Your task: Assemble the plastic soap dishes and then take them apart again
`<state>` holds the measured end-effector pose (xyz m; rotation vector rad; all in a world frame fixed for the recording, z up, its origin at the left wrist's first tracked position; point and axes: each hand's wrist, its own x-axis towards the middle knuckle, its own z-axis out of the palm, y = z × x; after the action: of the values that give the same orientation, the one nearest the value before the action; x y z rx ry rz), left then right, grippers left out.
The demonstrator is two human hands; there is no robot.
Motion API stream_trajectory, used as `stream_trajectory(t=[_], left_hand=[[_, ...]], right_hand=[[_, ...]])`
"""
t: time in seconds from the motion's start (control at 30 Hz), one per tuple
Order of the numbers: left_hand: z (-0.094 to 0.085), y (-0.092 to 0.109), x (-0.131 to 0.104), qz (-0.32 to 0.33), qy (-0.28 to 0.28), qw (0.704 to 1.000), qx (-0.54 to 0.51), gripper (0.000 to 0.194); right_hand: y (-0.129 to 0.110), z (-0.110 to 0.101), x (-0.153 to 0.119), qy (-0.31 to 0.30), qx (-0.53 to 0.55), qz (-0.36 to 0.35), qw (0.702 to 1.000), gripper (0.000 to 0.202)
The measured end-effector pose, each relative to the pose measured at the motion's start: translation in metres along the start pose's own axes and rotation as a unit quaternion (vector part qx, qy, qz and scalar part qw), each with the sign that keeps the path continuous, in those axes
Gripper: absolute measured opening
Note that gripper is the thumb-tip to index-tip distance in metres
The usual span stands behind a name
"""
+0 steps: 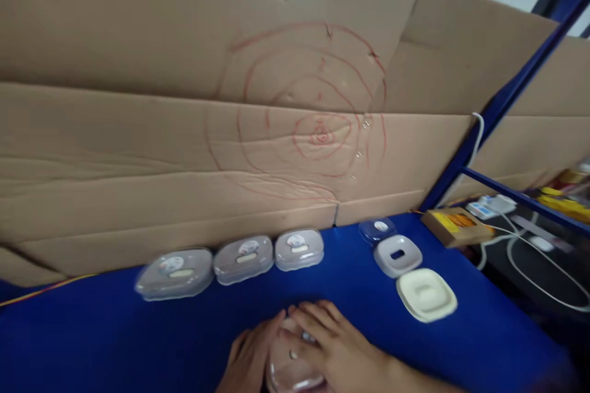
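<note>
A clear plastic food container (294, 371) with a rounded lid rests on the blue tabletop at the bottom of the view. Along its left side, my left hand (251, 353) is closed with the fingers pressed to the edge. Across the lid and the right side lies my right hand (341, 347), gripping it with its fingers over the far edge. Part of the lid's label and rim is hidden under the fingers. Farther back stand three similar clear containers, one at the left (177, 273), one in the middle (244, 260) and one at the right (299, 250).
To the right lie a dark blue translucent lid (374, 231), a whitish lid with a slot (399, 256) and a cream lid (426, 295). Cardboard (138, 135) with red rings walls the back. A small box (456, 227) sits by a blue metal frame (507, 98) and cables.
</note>
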<state>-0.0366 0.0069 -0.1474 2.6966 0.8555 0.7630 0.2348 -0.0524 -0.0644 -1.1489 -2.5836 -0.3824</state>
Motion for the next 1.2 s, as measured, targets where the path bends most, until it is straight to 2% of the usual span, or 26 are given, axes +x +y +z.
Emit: stream_trajectory(t=[0.03,0.1,0.2,0.27,0.33,0.47,0.7,0.83,1.03,1.2], left_hand=[[-0.007,0.005,0.003,-0.003,0.005,1.0,-0.015,0.125],[-0.021,0.02,0.012,-0.05,-0.024,0.998,-0.028,0.119],[-0.037,0.04,0.023,-0.075,-0.054,0.994,-0.055,0.125],[-0.04,0.045,0.027,-0.08,-0.078,0.991,-0.075,0.132],[-0.04,0.045,0.028,-0.09,-0.088,0.988,-0.088,0.138],[-0.038,0.04,0.025,-0.101,-0.103,0.983,-0.11,0.137],[-0.037,0.04,0.024,-0.09,-0.088,0.986,-0.111,0.138],[-0.039,0.041,0.026,-0.085,-0.096,0.986,-0.109,0.131],[-0.042,0.043,0.029,-0.106,-0.103,0.983,-0.107,0.115],[-0.044,0.041,0.029,-0.095,-0.116,0.982,-0.113,0.116]], right_hand=[[-0.002,-0.003,0.0,-0.011,0.024,0.012,1.0,0.083],[-0.005,-0.005,-0.002,-0.025,0.068,0.026,0.997,0.088],[-0.009,-0.004,-0.003,-0.035,0.101,0.029,0.994,0.084],[-0.012,-0.005,-0.001,-0.035,0.101,0.031,0.994,0.078],[-0.012,-0.007,0.003,-0.033,0.097,0.032,0.994,0.073],[-0.014,-0.009,0.007,-0.031,0.091,0.035,0.995,0.069],[-0.02,-0.015,0.012,-0.039,0.075,0.026,0.996,0.064],[-0.02,-0.015,0.016,-0.034,0.067,0.024,0.997,0.061],[-0.006,-0.011,0.013,-0.046,0.123,0.057,0.99,0.068],[-0.01,-0.013,0.014,-0.038,0.096,0.001,0.995,0.059]])
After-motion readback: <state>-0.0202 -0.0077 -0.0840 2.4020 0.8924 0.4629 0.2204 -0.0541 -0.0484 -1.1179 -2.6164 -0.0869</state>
